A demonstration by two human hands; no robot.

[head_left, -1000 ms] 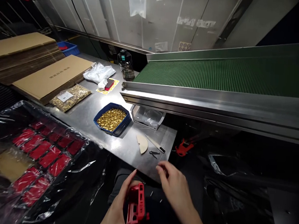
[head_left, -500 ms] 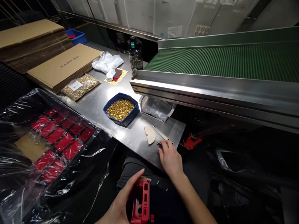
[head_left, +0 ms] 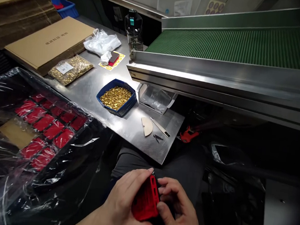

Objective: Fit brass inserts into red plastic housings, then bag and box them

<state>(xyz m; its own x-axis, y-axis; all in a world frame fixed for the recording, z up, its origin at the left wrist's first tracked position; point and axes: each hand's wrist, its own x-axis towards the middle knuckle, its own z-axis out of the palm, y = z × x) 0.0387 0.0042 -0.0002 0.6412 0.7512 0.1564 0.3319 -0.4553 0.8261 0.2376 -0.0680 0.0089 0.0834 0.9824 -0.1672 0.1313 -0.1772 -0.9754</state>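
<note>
"Red plastic case, where's it at in the head view?"

"Low down near the middle, over the person's lap, just off the near edge of the metal table. It's tilted, with the slotted side towards the right hand."

"So who's got it?"

"Left hand, pretty much. Fingers are clamped around the left side, with one fingertip up at the top edge and the thumb down by the bottom."

"And the right?"

"Right up at the slotted edge. Fingers are curled, thumb tip apart from the index, and the thumb looks to be at the case. Can't tell if it's really gripping or has something tiny in there, tbh."

"What's lying around?"

"On the near corner of the table there's a cream half-disc, a slim white stick with a dark end, and a little dark metal tool. Behind those, a blue tray full of gold-coloured bits. Off to the left, rows of red pieces sit in clear plastic. Green ribbed conveyor up on the right."
</note>
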